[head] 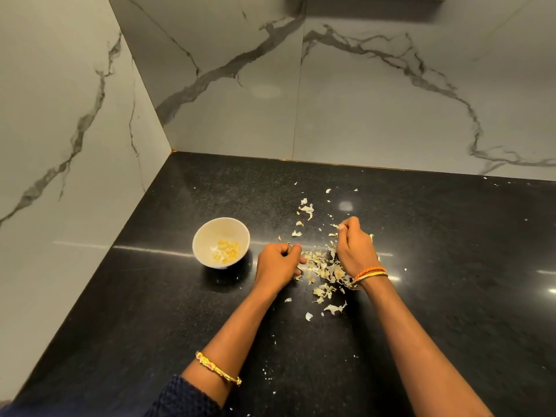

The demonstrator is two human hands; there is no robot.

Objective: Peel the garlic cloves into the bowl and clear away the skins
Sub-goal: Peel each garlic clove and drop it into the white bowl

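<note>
Flanking skins [323, 270]: left hand [278, 263] curled, contents unclear; right hand [355, 248] pinching scrap; bowl [221, 242] left.

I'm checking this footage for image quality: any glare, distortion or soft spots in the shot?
Head view: warm indoor light; bright glare spots and a streak reflect off the glossy black counter; wide-angle lens bends the marble wall lines; the bowl casts a soft shadow toward the camera; the left hand, right hand and skins look fairly sharp.

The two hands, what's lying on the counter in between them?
Garlic skins: a papery heap on the black counter between the left hand and right hand, seen in the head view.
</note>
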